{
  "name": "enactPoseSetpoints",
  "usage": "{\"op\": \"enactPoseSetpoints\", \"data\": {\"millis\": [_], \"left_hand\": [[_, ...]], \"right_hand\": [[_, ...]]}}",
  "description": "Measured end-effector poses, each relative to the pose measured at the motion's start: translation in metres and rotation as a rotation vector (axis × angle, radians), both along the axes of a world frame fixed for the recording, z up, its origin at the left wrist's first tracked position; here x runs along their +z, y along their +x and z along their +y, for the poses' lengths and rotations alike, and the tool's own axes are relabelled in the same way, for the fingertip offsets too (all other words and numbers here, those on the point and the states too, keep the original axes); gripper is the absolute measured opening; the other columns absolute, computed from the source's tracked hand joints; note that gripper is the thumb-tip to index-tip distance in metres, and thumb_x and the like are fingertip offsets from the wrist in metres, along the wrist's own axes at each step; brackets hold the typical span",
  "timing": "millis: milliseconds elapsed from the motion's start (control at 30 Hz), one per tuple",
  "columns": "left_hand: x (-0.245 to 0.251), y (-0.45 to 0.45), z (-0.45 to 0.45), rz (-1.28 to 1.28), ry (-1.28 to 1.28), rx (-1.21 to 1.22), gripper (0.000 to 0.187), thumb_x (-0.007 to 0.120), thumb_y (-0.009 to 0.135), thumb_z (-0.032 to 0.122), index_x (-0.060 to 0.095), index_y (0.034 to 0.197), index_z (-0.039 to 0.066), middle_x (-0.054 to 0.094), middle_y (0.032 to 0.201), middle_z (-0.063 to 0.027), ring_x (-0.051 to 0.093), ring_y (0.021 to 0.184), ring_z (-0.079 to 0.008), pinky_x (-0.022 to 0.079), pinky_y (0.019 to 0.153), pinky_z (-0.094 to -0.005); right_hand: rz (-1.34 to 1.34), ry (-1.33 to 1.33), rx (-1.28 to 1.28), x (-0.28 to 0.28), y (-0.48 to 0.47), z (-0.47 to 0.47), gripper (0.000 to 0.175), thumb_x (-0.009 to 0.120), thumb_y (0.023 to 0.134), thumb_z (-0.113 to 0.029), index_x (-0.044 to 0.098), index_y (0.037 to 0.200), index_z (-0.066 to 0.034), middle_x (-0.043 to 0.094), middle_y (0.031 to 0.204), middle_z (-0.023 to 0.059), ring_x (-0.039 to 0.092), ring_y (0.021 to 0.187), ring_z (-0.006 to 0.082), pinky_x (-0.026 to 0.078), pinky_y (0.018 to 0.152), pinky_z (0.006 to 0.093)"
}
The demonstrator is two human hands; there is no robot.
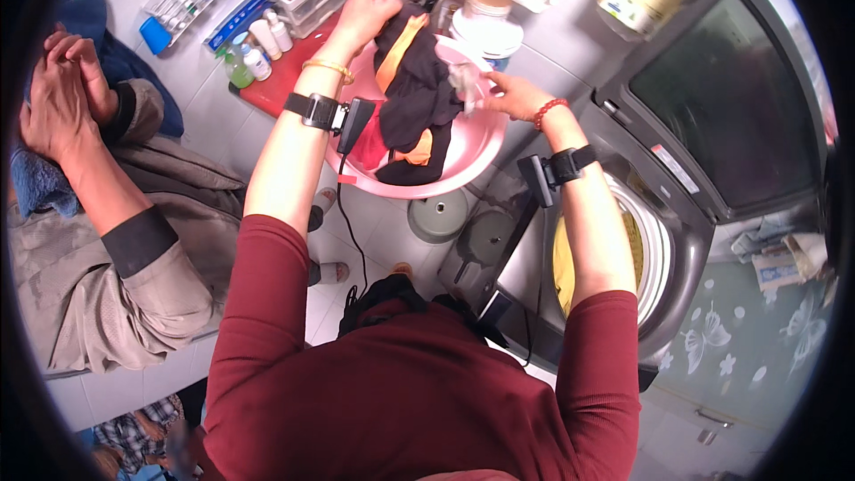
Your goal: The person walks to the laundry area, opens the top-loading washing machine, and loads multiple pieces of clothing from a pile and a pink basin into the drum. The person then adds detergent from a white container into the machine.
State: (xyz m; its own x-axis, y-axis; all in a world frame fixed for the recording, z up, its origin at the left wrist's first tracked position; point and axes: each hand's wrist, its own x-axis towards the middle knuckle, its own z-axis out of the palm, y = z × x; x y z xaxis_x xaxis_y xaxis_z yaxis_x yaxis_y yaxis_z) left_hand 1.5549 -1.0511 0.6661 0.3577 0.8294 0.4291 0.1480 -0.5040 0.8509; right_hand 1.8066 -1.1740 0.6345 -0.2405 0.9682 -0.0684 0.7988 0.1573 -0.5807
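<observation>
My left hand [367, 17] is closed in a fist on the upper end of a black garment with orange trim [417, 90]. The cloth is drawn up from the hand and hangs down into a pink plastic basin [494, 153]. Part of the garment lies bunched in the basin, beside a red cloth [369, 143]. My right hand [518, 95] is at the basin's right side, its fingertips next to a pale crumpled cloth [465, 85]. Blur hides whether those fingers grip the cloth or the rim.
An open top-loading washing machine [688, 260] with a yellow item [564, 254] inside stands at my right, lid [725, 93] raised. Bottles [254, 60] line the red counter [287, 83]. Another person's hands [63, 93] are at far left. A round grey-green object [437, 215] sits below the basin.
</observation>
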Motion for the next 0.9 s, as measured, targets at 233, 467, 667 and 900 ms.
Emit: {"op": "enactPoseSetpoints", "data": {"millis": [233, 467, 667, 900], "left_hand": [[0.065, 0.014, -0.045, -0.166, -0.006, -0.515, 0.006, 0.057, 0.083, 0.016, 0.053, 0.084, 0.011, 0.045, 0.076, 0.0096, 0.038, 0.065, 0.0014, 0.03, 0.056, -0.0141], [-0.03, -0.02, 0.013, -0.195, -0.449, -0.218, 0.015, 0.052, 0.085, 0.022, 0.054, 0.085, 0.007, 0.056, 0.072, -0.0006, 0.053, 0.058, -0.0062, 0.042, 0.049, -0.0181], [-0.157, -0.036, 0.021, 0.947, -0.668, -0.034, 0.036, 0.065, 0.073, 0.016, 0.05, 0.101, 0.0, 0.054, 0.06, -0.0098, 0.05, 0.042, -0.0189, 0.041, 0.037, -0.0329], [-0.186, -0.027, 0.02, 1.245, -0.515, -0.017, 0.019, 0.064, 0.067, 0.014, 0.062, 0.077, -0.002, 0.06, 0.068, -0.0158, 0.059, 0.056, -0.027, 0.047, 0.053, -0.0387]], "right_hand": [[0.668, 0.067, 0.078, 0.021, -0.06, 0.056, 0.048, 0.069, 0.072, -0.022, 0.054, 0.11, 0.0029, 0.06, 0.1, 0.0101, 0.056, 0.092, 0.0155, 0.044, 0.082, 0.0273], [0.76, 0.297, -0.064, 0.069, -0.052, 0.034, 0.037, 0.064, 0.077, -0.02, 0.056, 0.106, 0.0021, 0.061, 0.095, 0.0047, 0.057, 0.084, 0.0118, 0.046, 0.077, 0.0246], [0.657, 0.977, -0.127, 0.121, -0.005, 0.026, 0.031, 0.053, 0.084, -0.017, 0.055, 0.108, 0.0028, 0.06, 0.096, 0.0083, 0.058, 0.085, 0.0155, 0.046, 0.079, 0.0277], [0.754, 1.166, -0.259, 0.143, 0.023, -0.001, 0.036, 0.048, 0.086, -0.023, 0.05, 0.112, 0.0024, 0.057, 0.103, 0.0094, 0.054, 0.093, 0.018, 0.043, 0.084, 0.0299]]}}
